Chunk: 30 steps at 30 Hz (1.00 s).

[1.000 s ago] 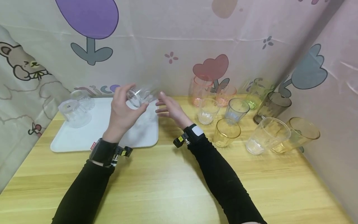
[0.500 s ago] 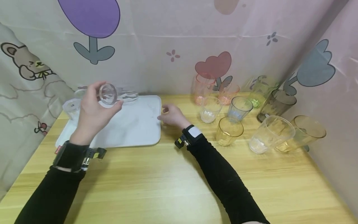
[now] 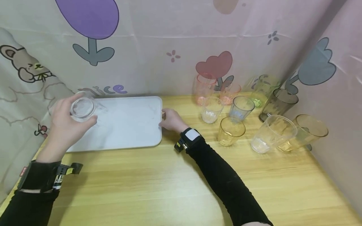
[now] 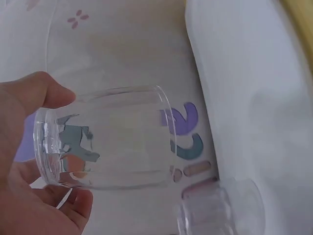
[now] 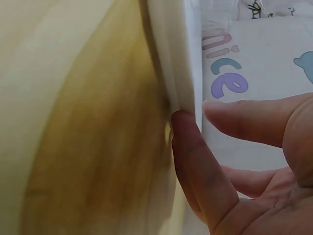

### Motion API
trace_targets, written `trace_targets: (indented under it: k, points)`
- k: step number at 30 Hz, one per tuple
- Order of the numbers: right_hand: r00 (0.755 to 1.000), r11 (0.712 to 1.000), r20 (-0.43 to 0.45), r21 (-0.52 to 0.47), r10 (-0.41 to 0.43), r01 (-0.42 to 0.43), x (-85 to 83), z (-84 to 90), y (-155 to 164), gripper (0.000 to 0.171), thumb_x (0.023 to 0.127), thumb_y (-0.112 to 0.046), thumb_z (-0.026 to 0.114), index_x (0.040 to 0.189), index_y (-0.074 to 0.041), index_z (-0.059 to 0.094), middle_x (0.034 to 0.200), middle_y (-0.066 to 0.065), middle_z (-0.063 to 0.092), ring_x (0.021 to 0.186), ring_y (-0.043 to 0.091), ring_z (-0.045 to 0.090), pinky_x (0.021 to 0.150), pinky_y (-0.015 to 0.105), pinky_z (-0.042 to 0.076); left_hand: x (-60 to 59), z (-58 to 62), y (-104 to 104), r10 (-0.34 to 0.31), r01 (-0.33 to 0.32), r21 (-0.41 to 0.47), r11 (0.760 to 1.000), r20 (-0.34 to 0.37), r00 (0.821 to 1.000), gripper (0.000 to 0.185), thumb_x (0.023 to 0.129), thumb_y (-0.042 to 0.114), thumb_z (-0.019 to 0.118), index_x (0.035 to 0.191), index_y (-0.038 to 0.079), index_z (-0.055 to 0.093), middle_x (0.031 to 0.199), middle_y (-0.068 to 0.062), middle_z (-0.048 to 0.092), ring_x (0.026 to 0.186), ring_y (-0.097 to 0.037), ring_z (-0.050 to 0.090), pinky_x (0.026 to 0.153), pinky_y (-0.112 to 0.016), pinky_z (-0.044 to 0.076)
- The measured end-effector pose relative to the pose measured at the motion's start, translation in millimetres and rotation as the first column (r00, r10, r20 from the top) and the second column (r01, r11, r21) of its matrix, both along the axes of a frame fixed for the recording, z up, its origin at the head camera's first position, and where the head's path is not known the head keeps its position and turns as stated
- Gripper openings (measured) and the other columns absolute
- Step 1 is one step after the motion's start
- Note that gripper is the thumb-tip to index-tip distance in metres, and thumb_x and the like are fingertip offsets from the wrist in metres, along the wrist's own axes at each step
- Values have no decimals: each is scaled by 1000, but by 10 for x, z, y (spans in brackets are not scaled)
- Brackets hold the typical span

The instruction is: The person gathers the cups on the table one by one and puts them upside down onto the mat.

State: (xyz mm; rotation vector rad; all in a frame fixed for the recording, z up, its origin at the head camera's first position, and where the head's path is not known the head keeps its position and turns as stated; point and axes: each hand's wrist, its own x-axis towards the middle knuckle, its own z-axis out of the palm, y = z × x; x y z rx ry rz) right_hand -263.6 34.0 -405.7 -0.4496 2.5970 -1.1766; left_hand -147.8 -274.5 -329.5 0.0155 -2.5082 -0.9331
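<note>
My left hand grips a clear drinking glass near its base, thumb on one side and fingers on the other. The glass is turned over, its base up and its mouth toward the left part of a white tray. In the left wrist view another clear glass stands on the tray just past the held one's mouth; my left hand mostly hides that area in the head view. At the tray's right edge my right hand pinches the rim, with the thumb above and a finger beneath.
To the right stand several upright glasses: a tall pink one, a green one, a smoky grey one, a yellow one and a tall clear one. A printed curtain hangs behind the wooden table.
My left hand has carried the clear glass left across the tray, tipping its base upward. My right hand has left the glass's side and taken hold of the tray's right edge.
</note>
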Motion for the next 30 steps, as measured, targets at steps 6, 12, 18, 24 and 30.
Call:
trace_targets:
  k: [6,12,18,24,30]
  points:
    - [1000,1000,-3,31,-3,3,16,-9,-17,65,87,2,76,147,8,49,137,25,63,125,35,60,108,42,50,87,-36,-138,24,-22,-25,999,80,997,81,85,14,77,157,3,41,158,-33,33,149,-51,17,115,-74,15]
    - [1000,998,-19,65,3,-2,31,-12,-34,49,88,3,73,134,8,59,132,24,65,119,34,63,104,43,53,110,-130,-267,38,-32,-49,998,136,990,82,86,15,74,158,0,37,163,-34,22,142,-54,18,108,-77,19]
    - [1000,998,-21,67,17,-15,50,-17,-44,28,89,3,70,117,4,67,128,20,68,107,29,63,98,40,55,81,-262,-475,35,-25,-56,998,187,982,84,89,16,72,160,-1,31,170,-29,7,153,-56,1,118,-75,0]
    - [1000,998,-16,54,21,-20,46,-30,-43,26,88,4,70,114,3,68,127,19,68,102,28,64,96,39,55,52,-357,-626,80,-62,-80,995,250,965,84,92,22,72,158,-6,30,155,-44,27,143,-63,14,112,-77,13]
    - [1000,999,-12,50,17,-17,46,-32,-40,24,89,4,69,112,3,67,129,19,68,105,27,63,99,38,55,11,-438,-745,89,-67,-89,994,268,959,82,92,21,72,156,-10,31,150,-47,31,137,-66,20,110,-76,12]
